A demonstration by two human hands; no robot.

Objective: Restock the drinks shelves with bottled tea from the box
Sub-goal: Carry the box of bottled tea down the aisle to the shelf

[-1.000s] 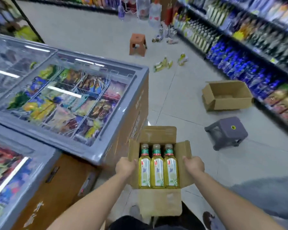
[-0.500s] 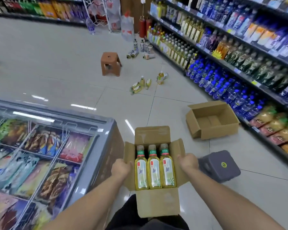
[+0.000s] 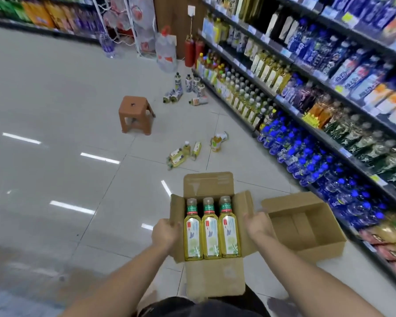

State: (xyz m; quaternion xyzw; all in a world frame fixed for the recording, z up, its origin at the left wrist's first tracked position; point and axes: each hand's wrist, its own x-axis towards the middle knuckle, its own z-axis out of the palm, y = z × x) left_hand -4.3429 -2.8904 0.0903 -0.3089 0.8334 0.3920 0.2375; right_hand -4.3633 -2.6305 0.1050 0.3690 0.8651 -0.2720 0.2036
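I carry an open cardboard box (image 3: 214, 279) at waist height, its flaps spread. Three bottles of yellow-green tea (image 3: 210, 227) lie side by side in it, caps pointing away from me. My left hand (image 3: 165, 234) grips the box's left side and my right hand (image 3: 258, 225) grips its right side. The drinks shelves (image 3: 306, 92) run along the right, packed with bottles on every level.
An empty open carton (image 3: 306, 227) sits on the floor by the shelves, just right of my box. Several tea bottles (image 3: 188, 152) lie on the tiles ahead, more bottles (image 3: 188, 90) stand farther on. A brown plastic stool (image 3: 135, 114) stands in the aisle.
I have walked and turned right along the aisle with the box. The freezer chest and grey stool have left the view; the shelves and floor bottles are nearer.
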